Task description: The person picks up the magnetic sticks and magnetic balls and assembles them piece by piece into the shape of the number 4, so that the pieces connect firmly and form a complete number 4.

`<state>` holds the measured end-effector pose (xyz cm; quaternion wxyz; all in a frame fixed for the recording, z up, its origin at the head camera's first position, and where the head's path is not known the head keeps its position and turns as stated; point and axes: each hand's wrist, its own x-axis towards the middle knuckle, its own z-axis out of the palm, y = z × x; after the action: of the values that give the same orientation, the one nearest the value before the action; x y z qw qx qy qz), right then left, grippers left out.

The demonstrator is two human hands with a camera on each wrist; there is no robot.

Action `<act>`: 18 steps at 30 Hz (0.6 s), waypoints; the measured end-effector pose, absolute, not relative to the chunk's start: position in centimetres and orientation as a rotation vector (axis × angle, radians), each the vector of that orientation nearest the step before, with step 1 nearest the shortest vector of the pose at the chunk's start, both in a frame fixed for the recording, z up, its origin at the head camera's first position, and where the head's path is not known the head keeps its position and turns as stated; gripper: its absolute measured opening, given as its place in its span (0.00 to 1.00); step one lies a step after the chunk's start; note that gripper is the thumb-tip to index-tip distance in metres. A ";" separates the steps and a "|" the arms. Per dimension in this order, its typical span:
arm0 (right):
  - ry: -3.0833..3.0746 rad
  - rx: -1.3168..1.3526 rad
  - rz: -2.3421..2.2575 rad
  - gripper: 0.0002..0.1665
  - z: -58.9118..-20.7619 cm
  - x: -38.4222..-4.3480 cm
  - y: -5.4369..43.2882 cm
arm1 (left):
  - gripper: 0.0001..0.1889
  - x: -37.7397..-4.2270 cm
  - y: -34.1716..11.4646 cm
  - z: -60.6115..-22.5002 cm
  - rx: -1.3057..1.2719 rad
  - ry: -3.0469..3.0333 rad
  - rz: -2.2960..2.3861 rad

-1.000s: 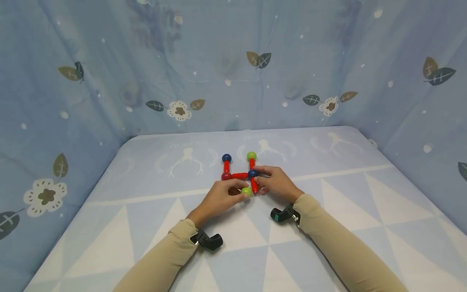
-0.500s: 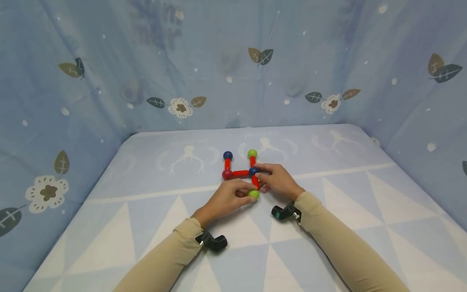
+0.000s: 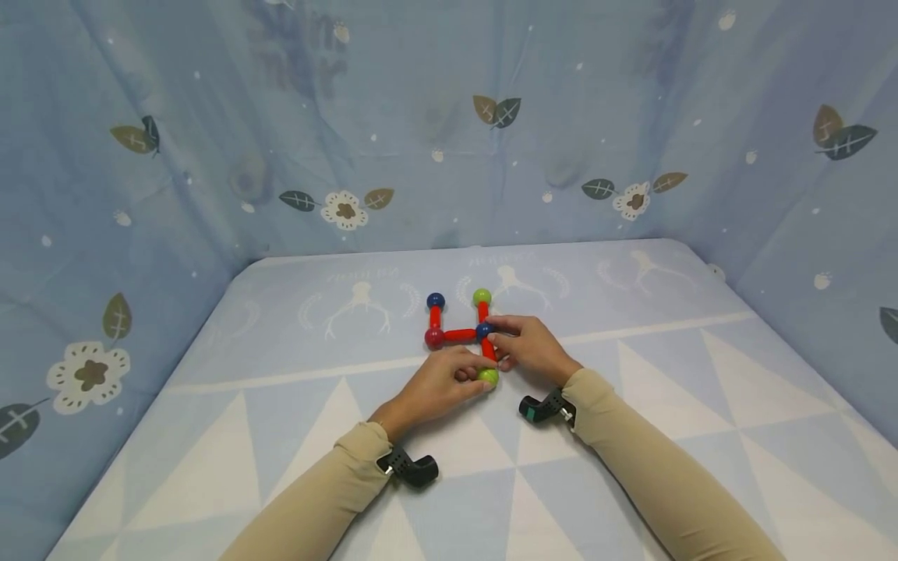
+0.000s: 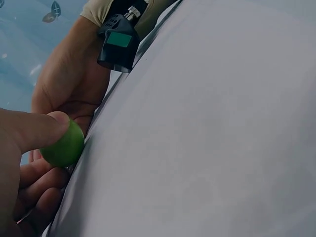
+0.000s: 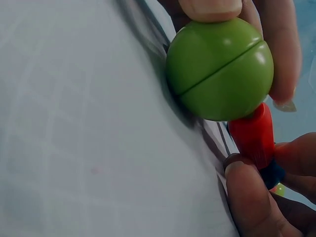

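Between thumb and fingers my left hand [image 3: 438, 387] pinches a green ball [image 5: 219, 69], which meets the near end of a red rod [image 5: 254, 133]. At that rod's far end sits a blue ball [image 3: 484, 333], gripped by my right hand [image 3: 531, 348] along with the rod. From this blue ball another red rod [image 3: 483, 312] runs back to a second green ball [image 3: 482, 297]. A sideways red rod [image 3: 460, 335] links it to a red ball [image 3: 434, 337]. Behind the red ball, one more rod [image 3: 436, 317] leads to another blue ball [image 3: 436, 301].
The pieces lie on a table covered by a blue and white patterned cloth [image 3: 281, 436]. A printed blue curtain [image 3: 435, 156] hangs behind and at both sides. Each wrist wears a small black camera [image 3: 414, 470].
My left hand has moved right and slightly nearer, bringing the green ball against the near end of the red rod. My right hand keeps its hold at the blue ball.
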<state>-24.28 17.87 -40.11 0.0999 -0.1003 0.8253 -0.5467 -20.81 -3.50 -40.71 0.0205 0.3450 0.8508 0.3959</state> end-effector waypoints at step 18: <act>2.450 -0.320 -1.602 0.25 -40.2 -24.4 17.9 | 0.18 -20.4 -3.4 -40.8 1.082 2.694 1.162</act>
<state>-24.39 17.93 -40.22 0.0983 -0.1080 0.8279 -0.5415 -20.42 -3.42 -40.78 0.0073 0.3461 0.8614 0.3717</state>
